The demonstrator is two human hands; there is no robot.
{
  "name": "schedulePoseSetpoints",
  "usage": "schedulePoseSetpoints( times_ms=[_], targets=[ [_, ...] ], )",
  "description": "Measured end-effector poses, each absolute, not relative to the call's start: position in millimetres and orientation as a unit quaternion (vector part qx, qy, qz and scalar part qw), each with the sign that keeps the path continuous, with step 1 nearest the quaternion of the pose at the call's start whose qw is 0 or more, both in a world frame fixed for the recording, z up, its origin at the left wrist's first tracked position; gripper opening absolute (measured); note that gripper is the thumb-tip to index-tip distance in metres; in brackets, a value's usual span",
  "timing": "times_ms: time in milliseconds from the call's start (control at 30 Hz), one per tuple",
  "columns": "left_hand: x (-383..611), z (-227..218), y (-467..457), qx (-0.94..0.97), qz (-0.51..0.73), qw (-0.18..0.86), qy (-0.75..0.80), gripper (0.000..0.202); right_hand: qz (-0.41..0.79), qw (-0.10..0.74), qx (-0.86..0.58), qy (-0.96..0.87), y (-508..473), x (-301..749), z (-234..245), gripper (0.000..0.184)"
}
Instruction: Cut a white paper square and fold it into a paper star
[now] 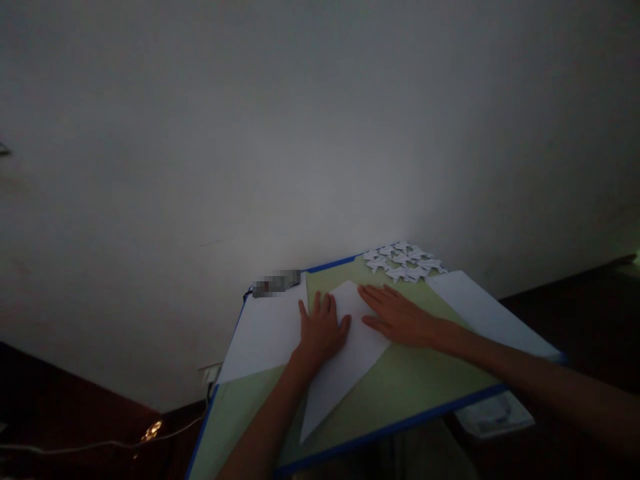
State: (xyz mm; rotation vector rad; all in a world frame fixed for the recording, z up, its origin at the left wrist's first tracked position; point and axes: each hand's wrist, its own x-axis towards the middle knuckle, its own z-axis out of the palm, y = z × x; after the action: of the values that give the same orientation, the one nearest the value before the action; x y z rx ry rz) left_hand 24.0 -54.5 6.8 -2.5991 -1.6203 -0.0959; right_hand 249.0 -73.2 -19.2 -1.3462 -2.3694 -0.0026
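A folded sheet of white paper (334, 383) lies on the green tabletop (425, 373), with one pointed corner toward the near edge. My left hand (323, 330) rests on the paper's left side, its fingers spread and pointing away from me. On the upper right side of the same paper, my right hand (397, 317) lies flat with its fingers stretched out to the left. Parts of the paper are hidden under both hands. Neither hand grips anything.
Several small folded paper pieces (403, 260) sit at the back right. White sheets lie left (265, 340) and right (493, 313). A blurred-out dark object (276, 284) is at the back left corner. Behind the table stands a wall (320, 133); a white cable (115, 443) runs at lower left.
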Motion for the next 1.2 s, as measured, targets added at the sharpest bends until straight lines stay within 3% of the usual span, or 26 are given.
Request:
schedulePoseSetpoints(
  times_ms=[133,267,467,733,967,1067,1200],
  targets=[
    [25,18,-47,-0.832,-0.078,-0.005,-0.549,0.069,-0.016,0.201,-0.493,-0.846,-114,217,-31,0.064],
    [16,22,-32,-0.813,-0.131,-0.056,-0.565,0.051,-0.028,0.199,-0.523,-0.828,-127,209,-28,0.055],
    [13,16,-8,-0.788,-0.152,-0.105,-0.587,0.050,0.018,0.222,-0.565,-0.794,-84,217,0,0.044],
    [13,4,2,-0.792,-0.180,-0.143,-0.566,0.068,0.071,0.225,-0.539,-0.809,19,203,0,0.051],
    [1,0,4,-0.800,-0.214,-0.181,-0.531,0.080,0.104,0.241,-0.502,-0.824,25,206,-16,0.033],
    [1,-3,6,-0.797,-0.228,-0.191,-0.526,0.074,0.114,0.259,-0.484,-0.828,24,211,-13,0.024],
    [1,-6,8,-0.794,-0.239,-0.203,-0.520,0.047,0.143,0.272,-0.455,-0.836,21,215,-4,0.008]
  ],
)
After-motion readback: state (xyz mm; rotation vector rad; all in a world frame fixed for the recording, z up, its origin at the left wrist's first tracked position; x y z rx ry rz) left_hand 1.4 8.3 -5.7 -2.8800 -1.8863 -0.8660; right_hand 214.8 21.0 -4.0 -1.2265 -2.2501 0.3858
